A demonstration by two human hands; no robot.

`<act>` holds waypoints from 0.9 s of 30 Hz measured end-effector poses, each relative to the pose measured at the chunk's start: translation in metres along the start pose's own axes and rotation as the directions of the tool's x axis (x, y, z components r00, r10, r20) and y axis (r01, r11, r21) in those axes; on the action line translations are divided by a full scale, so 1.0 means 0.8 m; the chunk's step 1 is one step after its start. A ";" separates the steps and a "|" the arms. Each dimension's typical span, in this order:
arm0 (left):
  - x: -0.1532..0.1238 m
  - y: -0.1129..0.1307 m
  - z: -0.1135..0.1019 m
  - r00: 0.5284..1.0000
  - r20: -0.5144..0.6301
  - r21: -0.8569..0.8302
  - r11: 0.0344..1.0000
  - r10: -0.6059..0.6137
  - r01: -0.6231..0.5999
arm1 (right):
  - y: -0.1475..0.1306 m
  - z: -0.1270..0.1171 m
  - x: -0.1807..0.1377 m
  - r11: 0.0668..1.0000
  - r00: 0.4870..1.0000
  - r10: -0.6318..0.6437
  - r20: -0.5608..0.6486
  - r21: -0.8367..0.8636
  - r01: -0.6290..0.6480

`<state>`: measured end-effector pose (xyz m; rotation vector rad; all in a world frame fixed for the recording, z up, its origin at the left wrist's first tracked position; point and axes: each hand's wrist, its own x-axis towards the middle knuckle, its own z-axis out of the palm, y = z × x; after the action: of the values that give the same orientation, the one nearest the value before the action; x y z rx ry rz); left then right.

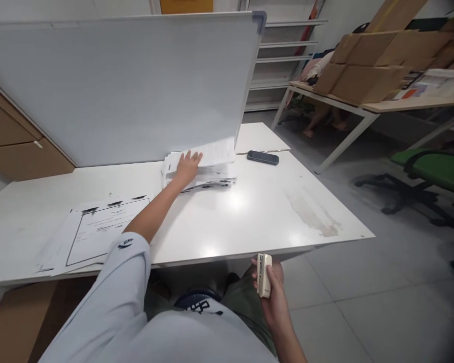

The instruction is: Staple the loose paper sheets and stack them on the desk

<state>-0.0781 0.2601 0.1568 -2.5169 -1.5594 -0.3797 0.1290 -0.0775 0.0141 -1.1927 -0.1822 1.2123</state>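
Note:
My left hand (pixel 188 168) reaches across the table and lies on a stack of printed papers (pixel 212 177), fingers spread on the top sheets. A few upper sheets (pixel 218 149) slant up at the back right, against the whiteboard's foot. Low over my lap, just off the table's front edge, my right hand (pixel 275 297) is closed around a cream stapler (pixel 264 276) pointing upward. Nearer my left forearm, a second pile of papers (pixel 94 232) with a black-framed top page lies at the table's left front.
A large whiteboard (pixel 128 91) stands along the back of the white table (pixel 212 227). A dark phone-like object (pixel 263 158) lies right of the stack. Cardboard boxes (pixel 366 83) cover another desk, where a person is partly hidden. A green chair (pixel 435 166) stands at right.

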 end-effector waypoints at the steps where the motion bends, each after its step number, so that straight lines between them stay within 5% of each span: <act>1: 0.001 0.005 0.024 0.998 0.066 0.001 1.000 -0.002 0.002 | 0.001 -0.005 0.002 1.000 1.000 -0.008 -0.024 -0.001 0.008; 5: -0.015 0.019 0.076 0.990 0.115 0.020 0.996 -0.085 0.083 | 0.007 -0.021 0.008 1.000 0.993 -0.010 -0.120 -0.011 0.009; 12: -0.079 0.058 0.073 0.996 0.007 0.036 0.995 -0.089 0.088 | 0.009 -0.034 0.021 0.999 0.990 0.047 -0.136 0.013 -0.045; 15: -0.098 0.076 0.072 0.995 0.055 0.047 0.996 -0.081 0.079 | 0.009 -0.035 0.030 1.000 0.993 0.024 -0.116 -0.001 -0.024; 21: -0.050 0.062 0.062 0.964 0.212 0.051 0.987 -0.158 0.150 | 0.021 -0.029 0.031 1.000 0.995 0.004 -0.100 -0.019 -0.005; 24: -0.018 0.042 0.055 0.952 0.271 0.025 0.990 -0.143 0.142 | 0.030 -0.029 0.021 0.999 0.995 0.011 -0.097 -0.030 -0.014; 27: -0.023 0.024 0.045 0.943 0.326 -0.041 0.996 -0.060 0.077 | 0.038 -0.036 0.009 0.997 0.996 0.009 -0.085 -0.072 -0.015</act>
<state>-0.0639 0.2452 0.1170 -2.6779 -1.7742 -0.0099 0.1326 -0.0926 -0.0251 -1.3077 -0.1567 1.1717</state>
